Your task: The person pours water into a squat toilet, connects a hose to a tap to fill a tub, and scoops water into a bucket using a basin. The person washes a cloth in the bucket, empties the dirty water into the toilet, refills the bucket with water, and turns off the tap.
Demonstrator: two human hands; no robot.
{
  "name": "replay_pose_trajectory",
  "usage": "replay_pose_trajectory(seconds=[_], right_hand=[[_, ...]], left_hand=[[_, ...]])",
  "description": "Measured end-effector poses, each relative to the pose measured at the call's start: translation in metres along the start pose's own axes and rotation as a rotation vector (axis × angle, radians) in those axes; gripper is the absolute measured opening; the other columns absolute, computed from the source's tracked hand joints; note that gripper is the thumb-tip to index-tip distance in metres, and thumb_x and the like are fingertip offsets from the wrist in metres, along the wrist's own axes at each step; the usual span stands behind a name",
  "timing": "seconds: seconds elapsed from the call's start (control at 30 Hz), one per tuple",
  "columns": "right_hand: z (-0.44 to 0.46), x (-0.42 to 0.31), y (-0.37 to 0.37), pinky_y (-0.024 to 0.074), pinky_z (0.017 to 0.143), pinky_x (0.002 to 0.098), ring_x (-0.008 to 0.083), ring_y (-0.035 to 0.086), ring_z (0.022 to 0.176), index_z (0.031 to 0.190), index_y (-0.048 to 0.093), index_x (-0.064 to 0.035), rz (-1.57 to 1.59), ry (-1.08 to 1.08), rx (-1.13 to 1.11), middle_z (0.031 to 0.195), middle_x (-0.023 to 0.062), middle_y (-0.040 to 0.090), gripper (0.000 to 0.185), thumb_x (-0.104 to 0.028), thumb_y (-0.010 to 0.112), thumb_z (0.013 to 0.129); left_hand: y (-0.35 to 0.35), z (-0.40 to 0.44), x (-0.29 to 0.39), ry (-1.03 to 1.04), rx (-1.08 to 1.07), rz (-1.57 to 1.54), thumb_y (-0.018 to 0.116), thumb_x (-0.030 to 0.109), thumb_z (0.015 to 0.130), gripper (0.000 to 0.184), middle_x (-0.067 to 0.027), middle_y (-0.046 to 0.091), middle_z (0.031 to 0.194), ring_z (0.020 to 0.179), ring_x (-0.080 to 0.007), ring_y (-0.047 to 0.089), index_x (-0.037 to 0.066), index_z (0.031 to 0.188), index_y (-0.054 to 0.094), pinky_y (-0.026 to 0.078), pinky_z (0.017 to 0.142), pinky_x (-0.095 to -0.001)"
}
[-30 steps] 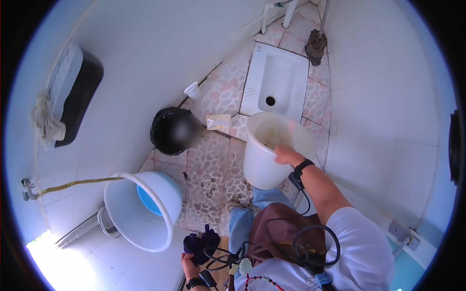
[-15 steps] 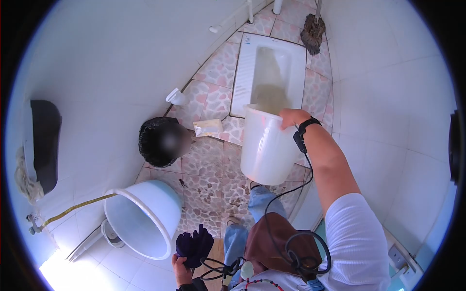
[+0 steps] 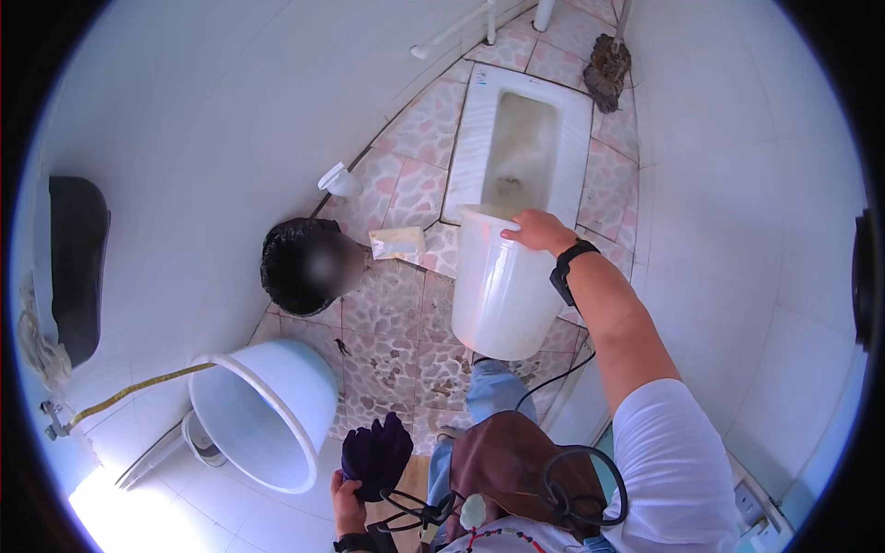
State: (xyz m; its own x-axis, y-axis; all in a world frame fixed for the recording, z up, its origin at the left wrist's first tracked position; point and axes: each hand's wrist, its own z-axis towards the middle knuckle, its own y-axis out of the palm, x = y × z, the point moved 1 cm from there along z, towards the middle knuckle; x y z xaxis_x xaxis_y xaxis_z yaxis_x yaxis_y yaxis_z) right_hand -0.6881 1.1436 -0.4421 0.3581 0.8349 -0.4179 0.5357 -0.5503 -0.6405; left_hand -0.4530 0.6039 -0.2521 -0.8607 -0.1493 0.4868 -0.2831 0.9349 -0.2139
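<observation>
- My right hand (image 3: 541, 230), centre right of the frame: fingers curled closed over the rim of a tall white translucent plastic bucket (image 3: 502, 290); black band at the wrist.
- The bucket, centre of the frame: tilted, its mouth toward the toilet above it; whether its rim touches the toilet I cannot tell.
- White ceramic squat toilet (image 3: 468, 152), upper centre: cloudy greyish liquid (image 3: 527, 138) in its basin.
- My left hand (image 3: 348, 507), lower centre-left: thumb and fingers closed on the lower part of a dark purple fabric glove bundle (image 3: 376, 456).
- Large pale blue round plastic tub (image 3: 309, 378), lower left: leaning, mouth toward the bottom left; a yellow-brown flexible hose (image 3: 138, 392) runs from the wall tap to its rim.
- Round bin lined with a black plastic bag (image 3: 288, 249), left of centre: contents blurred.
- Flat pale rectangular packet (image 3: 398, 242): on the pink-and-white patterned tile floor (image 3: 378, 295), between bin and bucket.
- Brown stringy-headed mop (image 3: 607, 78), upper right: beside the toilet.
</observation>
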Motion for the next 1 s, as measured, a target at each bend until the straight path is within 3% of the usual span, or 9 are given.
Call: replay_pose_trajectory(seconds=[0.07, 0.2, 0.37, 0.77, 1.0], right_hand=[[0.011, 0.006, 0.008, 0.0439, 0.081, 0.0390, 0.0323, 0.057, 0.091, 0.101, 0.061, -0.0030, 0.076, -0.130, -0.015, 0.094, 0.0174, 0.061, 0.043, -0.040, 0.056, 0.080], [0.020, 0.000, 0.008, 0.0431, 0.082, 0.0385, 0.0326, 0.057, 0.093, 0.104, 0.059, -0.0022, 0.010, -0.153, -0.105, 0.096, 0.0178, 0.061, 0.043, -0.037, 0.058, 0.080], [0.021, -0.009, -0.012, 0.0426, 0.084, 0.0385, 0.0308, 0.057, 0.095, 0.108, 0.057, -0.0028, -0.203, -0.029, -0.374, 0.104, 0.0169, 0.060, 0.044, -0.036, 0.060, 0.079], [-0.004, -0.029, -0.034, 0.0444, 0.084, 0.0378, 0.0301, 0.057, 0.098, 0.111, 0.057, -0.0031, -0.688, 0.135, -0.592, 0.109, 0.0147, 0.059, 0.052, -0.039, 0.064, 0.074], [-0.013, -0.040, -0.035, 0.0453, 0.084, 0.0389, 0.0302, 0.058, 0.096, 0.107, 0.061, -0.0059, -0.813, 0.155, -0.675, 0.105, 0.0133, 0.061, 0.050, -0.043, 0.064, 0.073]], left_hand=[[-0.004, 0.001, -0.006, -0.001, 0.006, -0.034, 0.046, -0.005, 0.061, 0.029, -0.0063, 0.055, 0.085, 0.079, -0.0194, 0.054, 0.002, 0.089, 0.050, 0.045, 0.075, -0.0286], [-0.015, -0.007, -0.014, -0.038, 0.057, -0.052, 0.047, -0.005, 0.060, 0.031, -0.0061, 0.055, 0.085, 0.080, -0.0187, 0.054, 0.002, 0.091, 0.050, 0.044, 0.076, -0.0286], [-0.046, -0.006, -0.045, -0.095, 0.059, -0.036, 0.048, -0.005, 0.060, 0.033, -0.0060, 0.055, 0.084, 0.079, -0.0188, 0.054, 0.002, 0.092, 0.051, 0.044, 0.075, -0.0278], [-0.033, -0.009, -0.082, -0.131, 0.038, 0.025, 0.050, -0.003, 0.061, 0.026, -0.0039, 0.054, 0.080, 0.075, -0.0150, 0.051, 0.002, 0.087, 0.050, 0.040, 0.070, -0.0244], [-0.011, -0.016, -0.077, -0.134, -0.006, 0.085, 0.052, -0.002, 0.062, 0.034, -0.0042, 0.055, 0.081, 0.075, -0.0152, 0.051, 0.001, 0.095, 0.051, 0.040, 0.070, -0.0245]])
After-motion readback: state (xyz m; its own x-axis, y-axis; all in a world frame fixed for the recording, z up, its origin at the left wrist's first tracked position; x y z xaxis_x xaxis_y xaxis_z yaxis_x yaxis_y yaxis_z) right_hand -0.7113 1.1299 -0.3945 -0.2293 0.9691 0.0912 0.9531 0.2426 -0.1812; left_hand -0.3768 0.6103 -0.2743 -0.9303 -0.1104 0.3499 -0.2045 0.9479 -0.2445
